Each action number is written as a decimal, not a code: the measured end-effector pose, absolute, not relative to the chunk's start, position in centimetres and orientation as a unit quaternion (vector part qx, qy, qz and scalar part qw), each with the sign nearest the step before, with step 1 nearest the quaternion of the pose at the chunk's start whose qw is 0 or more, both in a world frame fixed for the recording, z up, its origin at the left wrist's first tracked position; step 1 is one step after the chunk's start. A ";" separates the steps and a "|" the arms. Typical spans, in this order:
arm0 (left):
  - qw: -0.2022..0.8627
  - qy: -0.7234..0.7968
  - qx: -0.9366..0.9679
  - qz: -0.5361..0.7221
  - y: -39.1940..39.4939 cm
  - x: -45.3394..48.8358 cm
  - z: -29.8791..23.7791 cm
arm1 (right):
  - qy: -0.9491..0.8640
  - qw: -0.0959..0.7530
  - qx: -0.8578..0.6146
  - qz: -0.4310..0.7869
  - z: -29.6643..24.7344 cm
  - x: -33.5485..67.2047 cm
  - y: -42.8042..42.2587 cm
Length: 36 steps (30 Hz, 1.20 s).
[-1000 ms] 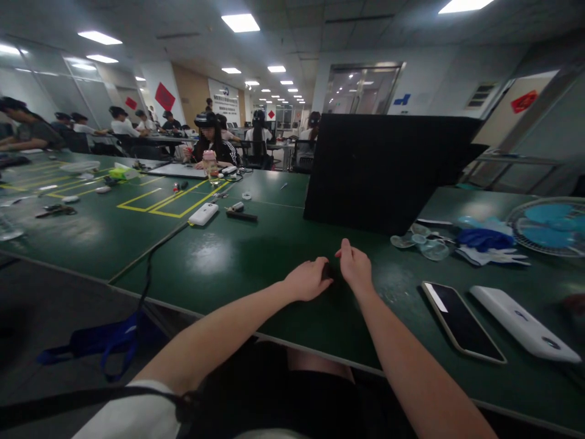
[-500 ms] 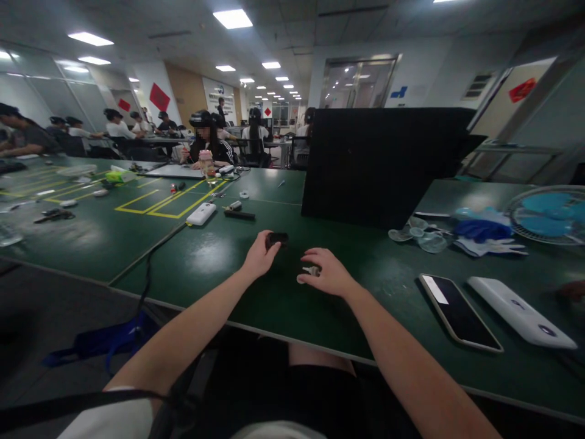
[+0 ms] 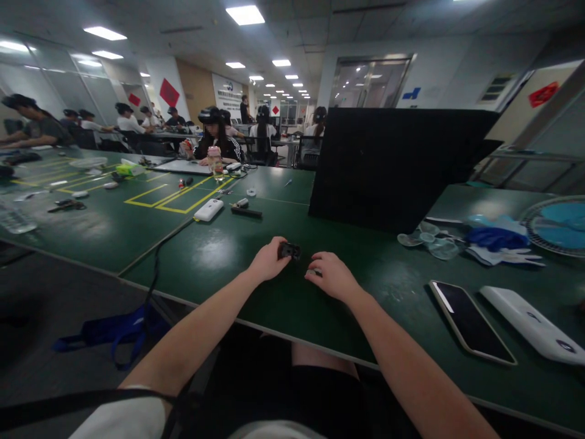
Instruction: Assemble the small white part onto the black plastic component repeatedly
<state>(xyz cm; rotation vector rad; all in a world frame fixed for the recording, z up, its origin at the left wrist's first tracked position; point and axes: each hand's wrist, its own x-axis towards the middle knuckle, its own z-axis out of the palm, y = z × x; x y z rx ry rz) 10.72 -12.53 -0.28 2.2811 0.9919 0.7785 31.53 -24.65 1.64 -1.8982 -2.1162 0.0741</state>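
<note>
My left hand (image 3: 267,262) is closed, its thumb and fingers gripping a small black block-like part (image 3: 290,251) by its left end. The face turned toward me has uneven, recessed detail, too small to name. Just to the right, my right hand (image 3: 334,275) has its fingers curled over a small silvery part (image 3: 314,272), which shows between thumb and fingertips; its kind is hard to make out. A narrow gap separates the black part from the right fingertips. Both hands are low over the green table (image 3: 274,302).
A large black panel (image 3: 388,171) stands beyond my right hand. Clear plastic cups (image 3: 441,247), gloves (image 3: 498,241), a phone (image 3: 473,323) and a white power bank (image 3: 532,323) lie on the right. Another power bank (image 3: 209,210) and a black bar (image 3: 247,212) lie ahead left.
The black part has tilted, so its detailed face now shows. My hands are nearer each other, and the silvery part is more covered by my right fingers. The view has shifted slightly.
</note>
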 end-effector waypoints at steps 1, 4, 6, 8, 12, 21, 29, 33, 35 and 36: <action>0.266 0.366 0.845 0.284 -12.5 10.8 -0.3 | -0.740 0.154 -0.654 0.031 1.6 31.5 -24.6; 0.266 0.361 0.850 0.276 -12.5 10.9 -0.5 | -0.751 0.177 -0.635 0.050 1.7 31.2 -24.7; 0.267 0.362 0.851 0.271 -12.5 11.0 -0.5 | -0.747 0.193 -0.633 0.063 1.9 31.0 -24.8; 0.266 0.363 0.852 0.267 -12.7 10.9 -0.4 | -0.736 0.220 -0.637 0.067 2.0 30.9 -24.8; 0.258 0.340 0.868 0.252 -13.0 10.8 -0.2 | -0.702 0.308 -0.639 0.057 2.1 30.7 -24.8; 0.273 0.277 0.894 0.221 -13.6 10.7 0.5 | -0.734 0.352 -0.580 -0.023 2.4 28.9 -24.5; 0.284 0.269 0.894 0.218 -13.7 10.7 0.8 | -0.749 0.257 -0.611 -0.009 2.5 28.5 -24.1; 0.282 0.292 0.888 0.216 -13.4 10.8 0.6 | -0.750 0.231 -0.619 0.021 3.0 29.0 -24.7; 0.287 0.291 0.887 0.214 -13.3 10.8 0.6 | -0.752 0.227 -0.618 0.027 3.2 29.1 -24.9; 0.289 0.286 0.888 0.216 -13.3 10.8 0.5 | -0.752 0.224 -0.619 0.028 3.2 29.0 -24.9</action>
